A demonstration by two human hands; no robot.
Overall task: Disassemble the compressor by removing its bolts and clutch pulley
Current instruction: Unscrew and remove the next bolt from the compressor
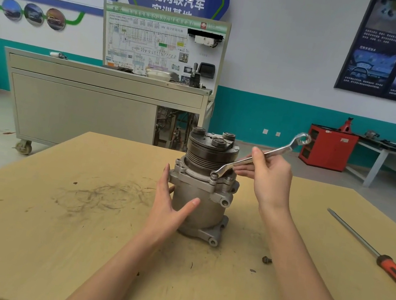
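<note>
A grey metal compressor [205, 208] stands upright in the middle of the wooden table [54, 244], its dark grooved clutch pulley [208, 151] on top. My left hand [173, 205] grips the compressor's body from the left, thumb across the front. My right hand [268, 179] holds a silver ring wrench [272, 153] by its shaft. The wrench's lower ring sits over a bolt [214, 176] on the front flange, and its other end points up to the right. One loose bolt [266, 260] lies on the table to the right of the compressor.
A long screwdriver [381, 259] with a red and black handle lies at the table's right side. Dark scuff marks cover the table to the left. Behind stand a grey wheeled cabinet [82, 107], a training board, a red tool cabinet [328, 148] and a bench.
</note>
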